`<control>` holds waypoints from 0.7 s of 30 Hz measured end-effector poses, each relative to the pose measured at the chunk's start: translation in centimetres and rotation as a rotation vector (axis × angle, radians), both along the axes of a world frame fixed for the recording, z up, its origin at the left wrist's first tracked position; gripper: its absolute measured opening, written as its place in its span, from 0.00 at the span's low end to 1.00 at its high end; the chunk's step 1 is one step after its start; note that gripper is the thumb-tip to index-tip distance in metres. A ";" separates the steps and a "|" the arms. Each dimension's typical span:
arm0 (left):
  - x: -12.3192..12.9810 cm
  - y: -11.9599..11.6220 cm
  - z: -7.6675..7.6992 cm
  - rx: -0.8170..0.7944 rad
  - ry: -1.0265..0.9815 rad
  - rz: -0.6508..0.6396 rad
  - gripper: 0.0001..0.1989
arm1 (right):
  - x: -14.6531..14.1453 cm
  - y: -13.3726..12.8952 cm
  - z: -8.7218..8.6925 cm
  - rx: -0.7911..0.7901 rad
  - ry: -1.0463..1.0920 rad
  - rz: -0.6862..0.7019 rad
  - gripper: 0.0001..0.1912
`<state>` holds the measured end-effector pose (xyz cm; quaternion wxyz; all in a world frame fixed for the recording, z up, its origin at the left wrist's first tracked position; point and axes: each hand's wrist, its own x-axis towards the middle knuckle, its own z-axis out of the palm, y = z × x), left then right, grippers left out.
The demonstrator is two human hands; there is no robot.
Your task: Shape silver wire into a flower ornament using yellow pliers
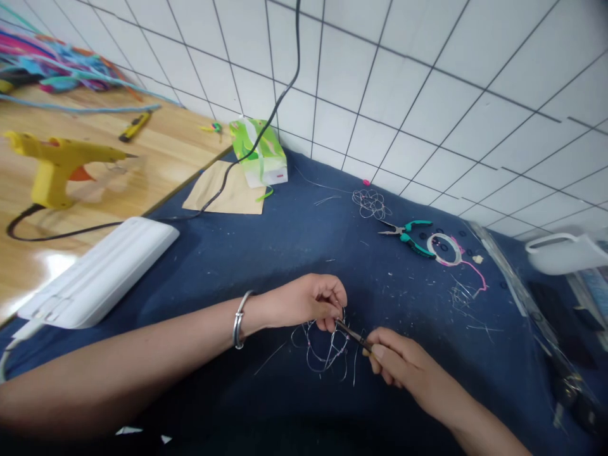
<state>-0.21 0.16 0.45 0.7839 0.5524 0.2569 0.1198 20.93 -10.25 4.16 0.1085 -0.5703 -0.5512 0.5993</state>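
The wire piece [327,361], a loose tangle of silvery loops with small pinkish beads, sat nearest me, closer than the teal-handled pliers [405,237] and to their left. My left hand [308,301] had its fingers curled in, thumb and fingertips pinching the top of the loops, I judge to steady such springy wire. My right hand [396,358] was closed round the handles of the dark pliers [352,335], whose tip met the wire right by my left fingertips, probably because bare fingers grip so fine a strand poorly. The loose loops hung below the pinch, out of the tool's way.

Further out lay the counter [228,259] under dark blue cloth. The teal-handled pliers rested there with nobody holding them, seemingly parked within reach. Just right of them was a white ring [445,261] with pink cord; just beyond, to their left, a coil of wire [370,204]. Well left of them and farther back stood a green tissue pack [259,149].
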 end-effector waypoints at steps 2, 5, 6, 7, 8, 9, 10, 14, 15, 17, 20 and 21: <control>0.0 0.1 -0.1 0.007 0.004 0.013 0.05 | 0.0 0.2 0.0 0.003 -0.010 0.001 0.13; -0.1 0.2 -0.4 0.036 0.012 0.022 0.05 | -0.1 0.4 0.1 0.011 -0.027 0.003 0.13; -0.1 0.2 -0.5 0.047 0.012 0.027 0.04 | -0.1 0.5 0.1 0.014 -0.032 0.005 0.13; -0.1 0.3 -0.6 0.055 0.011 0.031 0.04 | -0.1 0.5 0.1 0.018 -0.036 0.006 0.13; -0.1 0.3 -0.6 0.058 0.008 0.035 0.04 | -0.1 0.6 0.1 0.023 -0.040 0.008 0.13; -0.2 0.4 -0.5 0.058 0.006 0.040 0.04 | -0.2 0.8 0.1 0.029 -0.045 0.010 0.12; -0.2 0.5 -0.5 0.056 0.005 0.046 0.04 | -0.2 0.9 0.2 0.034 -0.050 0.013 0.12; -0.2 0.8 -0.1 0.064 0.004 0.080 0.04 | -0.4 1.8 0.2 0.040 -0.075 0.023 0.12; -0.2 0.9 -0.1 0.073 0.001 0.089 0.04 | -0.4 2.0 0.2 0.039 -0.080 0.025 0.11; -0.3 1.2 -0.1 0.093 -0.004 0.103 0.03 | -0.5 2.5 0.2 0.040 -0.086 0.026 0.11; -0.5 1.5 0.0 0.112 0.005 0.121 0.03 | -0.6 3.1 0.2 0.049 -0.090 0.031 0.11; -0.6 1.6 0.0 0.116 0.012 0.124 0.03 | -0.6 3.3 0.2 0.055 -0.091 0.037 0.11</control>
